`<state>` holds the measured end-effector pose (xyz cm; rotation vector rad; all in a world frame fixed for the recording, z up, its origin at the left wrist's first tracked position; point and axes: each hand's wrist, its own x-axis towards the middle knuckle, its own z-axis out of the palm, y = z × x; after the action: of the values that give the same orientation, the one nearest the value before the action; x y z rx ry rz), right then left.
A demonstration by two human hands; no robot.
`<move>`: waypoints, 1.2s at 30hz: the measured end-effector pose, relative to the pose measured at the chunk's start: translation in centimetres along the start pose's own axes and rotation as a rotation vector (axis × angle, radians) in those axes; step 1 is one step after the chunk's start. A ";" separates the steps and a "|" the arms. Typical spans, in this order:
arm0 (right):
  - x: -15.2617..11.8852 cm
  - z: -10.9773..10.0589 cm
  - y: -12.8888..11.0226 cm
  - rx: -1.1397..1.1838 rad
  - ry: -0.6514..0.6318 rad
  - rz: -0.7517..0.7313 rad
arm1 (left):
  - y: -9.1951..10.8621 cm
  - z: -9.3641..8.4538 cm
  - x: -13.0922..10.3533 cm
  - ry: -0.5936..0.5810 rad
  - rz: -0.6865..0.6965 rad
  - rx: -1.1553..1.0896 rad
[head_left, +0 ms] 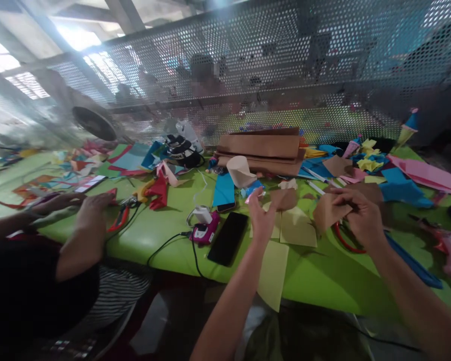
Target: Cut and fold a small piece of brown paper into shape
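Note:
My right hand (359, 215) pinches a folded piece of brown paper (328, 210) between thumb and fingers, above the green table. My left hand (262, 218) is raised with thumb and fingers apart. Beside its fingertips is a smaller brown paper piece (284, 199); I cannot tell whether they touch. Below and between the hands lie pale yellow paper sheets (298, 230), and another yellow sheet (273, 273) hangs over the table's front edge. A red-handled tool (348, 240) is partly hidden under my right hand.
Left of my hands lie a black phone (228, 239) and a purple power strip (205, 228) with cables. A rolled cream paper (240, 170) stands before stacked brown paper (259, 148). A co-worker's hands (95, 200) rest at left near pliers (126, 208). A perforated metal screen (248, 65) rises behind.

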<state>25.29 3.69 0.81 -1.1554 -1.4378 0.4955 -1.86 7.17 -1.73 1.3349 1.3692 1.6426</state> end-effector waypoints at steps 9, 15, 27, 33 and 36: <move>-0.4 0.3 -1.2 0.105 -0.025 -0.111 | 4.0 2.2 -1.9 -0.692 -0.433 -0.301; -0.6 0.2 -1.0 0.018 -0.038 -0.169 | 3.7 3.6 -0.6 -0.705 -0.566 -0.302; -0.5 -0.2 -0.1 -0.286 -0.223 -0.265 | 2.3 7.1 -0.4 -0.349 -0.368 -0.507; -1.1 0.7 -0.4 -0.238 -0.340 -0.304 | 2.2 6.2 -1.1 -0.340 -0.330 -0.501; -1.1 1.1 -0.6 -0.274 -0.263 -0.348 | 3.1 6.0 -1.3 -0.366 -0.426 -0.648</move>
<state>23.89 2.80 0.51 -1.0454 -1.9383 0.2136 4.62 7.18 0.58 0.8297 0.7369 1.3013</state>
